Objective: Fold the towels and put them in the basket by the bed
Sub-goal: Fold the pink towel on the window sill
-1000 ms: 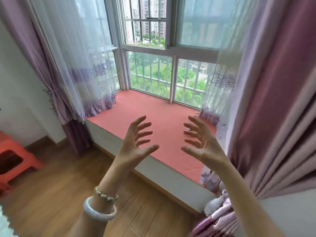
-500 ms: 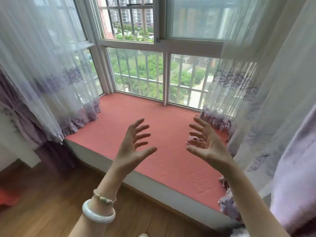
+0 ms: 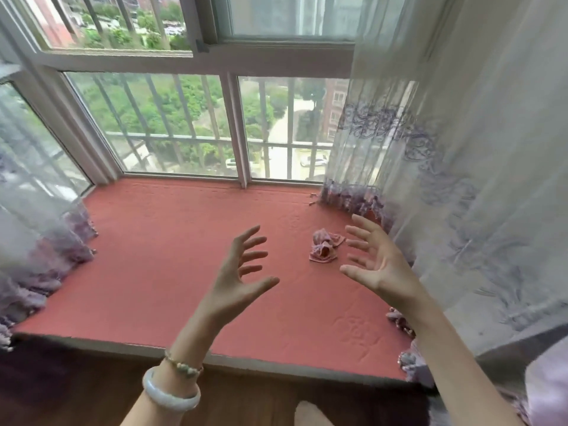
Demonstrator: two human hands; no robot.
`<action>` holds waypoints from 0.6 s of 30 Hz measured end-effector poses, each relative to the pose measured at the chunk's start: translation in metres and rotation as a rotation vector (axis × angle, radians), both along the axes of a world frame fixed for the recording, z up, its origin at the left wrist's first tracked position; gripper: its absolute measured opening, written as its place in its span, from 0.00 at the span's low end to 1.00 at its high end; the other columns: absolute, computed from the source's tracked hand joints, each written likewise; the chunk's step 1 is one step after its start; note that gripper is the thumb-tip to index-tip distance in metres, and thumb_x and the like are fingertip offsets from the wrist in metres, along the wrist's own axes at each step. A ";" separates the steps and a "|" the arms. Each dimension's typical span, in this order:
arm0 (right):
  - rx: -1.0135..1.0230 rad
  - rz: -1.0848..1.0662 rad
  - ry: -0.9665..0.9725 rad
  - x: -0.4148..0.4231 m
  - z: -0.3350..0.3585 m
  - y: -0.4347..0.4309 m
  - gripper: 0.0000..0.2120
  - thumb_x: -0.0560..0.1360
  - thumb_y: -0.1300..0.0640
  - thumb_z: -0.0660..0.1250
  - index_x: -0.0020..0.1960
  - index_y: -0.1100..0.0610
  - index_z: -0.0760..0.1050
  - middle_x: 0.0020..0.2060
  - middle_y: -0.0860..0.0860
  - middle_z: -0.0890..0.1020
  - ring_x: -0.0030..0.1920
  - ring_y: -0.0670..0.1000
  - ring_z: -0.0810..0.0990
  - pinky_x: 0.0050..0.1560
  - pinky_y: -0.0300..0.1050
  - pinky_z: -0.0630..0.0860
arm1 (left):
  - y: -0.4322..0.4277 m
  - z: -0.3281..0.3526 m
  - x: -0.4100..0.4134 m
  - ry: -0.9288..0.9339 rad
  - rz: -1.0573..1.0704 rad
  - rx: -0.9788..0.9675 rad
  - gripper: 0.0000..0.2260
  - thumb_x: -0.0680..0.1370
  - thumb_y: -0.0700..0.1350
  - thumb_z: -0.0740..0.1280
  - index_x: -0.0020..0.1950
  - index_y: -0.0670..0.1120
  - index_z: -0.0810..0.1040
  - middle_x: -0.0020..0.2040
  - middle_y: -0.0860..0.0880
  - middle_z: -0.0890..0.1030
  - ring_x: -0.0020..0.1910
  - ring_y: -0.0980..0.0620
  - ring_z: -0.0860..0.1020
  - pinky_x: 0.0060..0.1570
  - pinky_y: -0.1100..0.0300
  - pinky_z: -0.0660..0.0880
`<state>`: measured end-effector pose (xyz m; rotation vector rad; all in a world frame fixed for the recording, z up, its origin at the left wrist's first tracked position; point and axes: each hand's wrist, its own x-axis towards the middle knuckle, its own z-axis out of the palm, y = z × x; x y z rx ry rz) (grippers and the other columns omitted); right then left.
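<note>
Pink towel (image 3: 325, 247) beside right hand (image 3: 376, 265)

I see bay window (image 3: 153, 124) ahead, white frame, bars (image 3: 212, 115) outside, trees and road below. Red quilted mat (image 3: 147, 256) covers window seat. Sheer left curtain (image 3: 33, 210) and right curtain (image 3: 461, 179), both purple-trimmed. Dark wood floor (image 3: 261, 395) at bottom edge. Soft daylight.

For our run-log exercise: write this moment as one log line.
left hand: open, empty | right hand: open, empty | towel: crumpled on red cushion, not held
</note>
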<state>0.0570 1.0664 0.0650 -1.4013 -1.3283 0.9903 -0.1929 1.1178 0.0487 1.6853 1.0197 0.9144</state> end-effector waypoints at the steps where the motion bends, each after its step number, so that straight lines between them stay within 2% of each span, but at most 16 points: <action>1: -0.011 -0.013 -0.002 0.004 -0.004 0.008 0.38 0.68 0.69 0.72 0.68 0.41 0.61 0.63 0.45 0.71 0.62 0.41 0.73 0.60 0.37 0.74 | 0.011 -0.005 0.004 0.001 -0.003 -0.011 0.37 0.63 0.53 0.74 0.68 0.61 0.62 0.63 0.56 0.73 0.58 0.59 0.76 0.54 0.62 0.76; 6: -0.065 -0.050 -0.001 0.032 -0.033 0.054 0.38 0.68 0.70 0.72 0.65 0.38 0.62 0.62 0.41 0.72 0.62 0.43 0.73 0.60 0.36 0.74 | 0.063 -0.036 0.030 0.055 -0.041 -0.060 0.36 0.63 0.52 0.74 0.68 0.60 0.62 0.63 0.57 0.73 0.57 0.60 0.76 0.53 0.64 0.75; 11: -0.148 -0.104 0.025 0.070 -0.082 0.109 0.35 0.68 0.69 0.72 0.67 0.44 0.63 0.60 0.42 0.73 0.62 0.46 0.74 0.60 0.42 0.74 | 0.122 -0.083 0.070 0.156 -0.061 -0.080 0.33 0.69 0.37 0.74 0.66 0.61 0.64 0.62 0.59 0.73 0.57 0.62 0.76 0.56 0.60 0.76; 15: -0.178 -0.160 0.016 0.095 -0.127 0.150 0.32 0.68 0.68 0.73 0.64 0.44 0.66 0.58 0.47 0.75 0.59 0.46 0.76 0.58 0.42 0.75 | 0.165 -0.122 0.103 0.246 -0.090 -0.074 0.31 0.70 0.38 0.74 0.68 0.56 0.66 0.63 0.56 0.73 0.57 0.62 0.75 0.55 0.63 0.75; 18: -0.191 -0.187 0.002 0.110 -0.160 0.174 0.32 0.68 0.68 0.73 0.60 0.39 0.67 0.57 0.45 0.76 0.56 0.45 0.77 0.55 0.39 0.76 | 0.193 -0.152 0.123 0.275 -0.102 -0.085 0.30 0.70 0.39 0.74 0.69 0.52 0.67 0.63 0.55 0.73 0.58 0.62 0.75 0.54 0.65 0.74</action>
